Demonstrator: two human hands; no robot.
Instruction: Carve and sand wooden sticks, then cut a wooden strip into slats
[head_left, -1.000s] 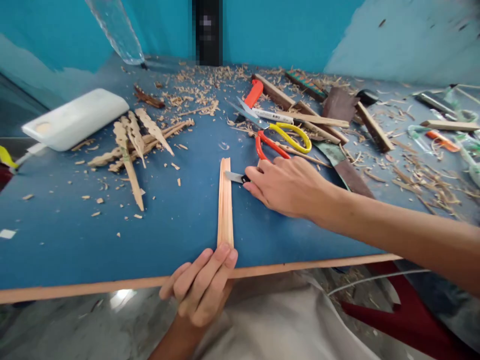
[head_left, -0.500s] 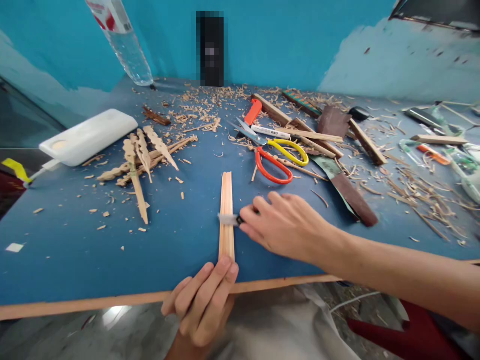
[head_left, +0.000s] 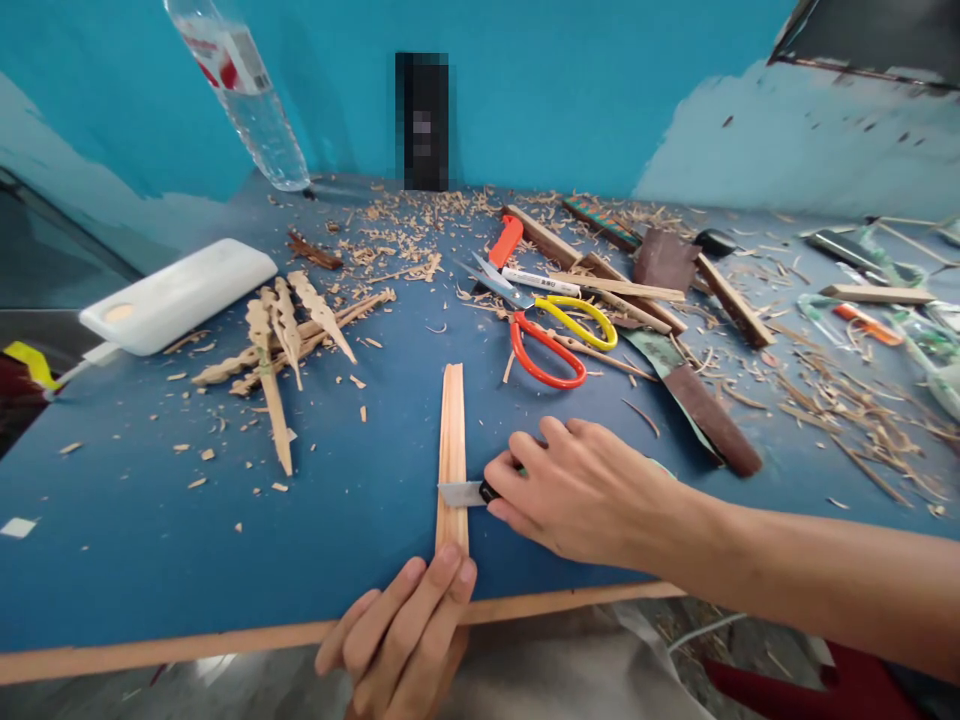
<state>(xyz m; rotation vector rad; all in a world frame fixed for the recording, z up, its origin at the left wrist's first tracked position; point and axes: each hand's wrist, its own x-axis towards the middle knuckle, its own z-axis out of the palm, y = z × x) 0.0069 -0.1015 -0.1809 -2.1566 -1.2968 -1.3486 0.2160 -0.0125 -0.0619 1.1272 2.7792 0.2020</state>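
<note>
A pale strip of wood (head_left: 452,430) lies on the blue table, its length pointing away from me. My left hand (head_left: 409,635) pinches its near end at the table's front edge, fingers on top and the thumb hidden. In my right hand (head_left: 581,490) is a utility knife (head_left: 461,494), gripped by its dark handle, most of which the fingers cover. Its blade lies crosswise over the strip, a short way beyond my left fingertips. Beyond my right hand lie scissors (head_left: 551,367) with one red and one yellow handle loop.
Carved wooden sticks (head_left: 270,390) are piled on the left by a white power bank (head_left: 180,297). A water bottle (head_left: 255,120) stands at the back. A marker (head_left: 540,282), sandpaper (head_left: 709,415), wood pieces (head_left: 735,300) and shavings (head_left: 862,400) cover the right side.
The knife blade has slid along the strip towards me, closer to my left fingers. My left hand keeps its hold on the near end. The camera view has tilted up slightly.
</note>
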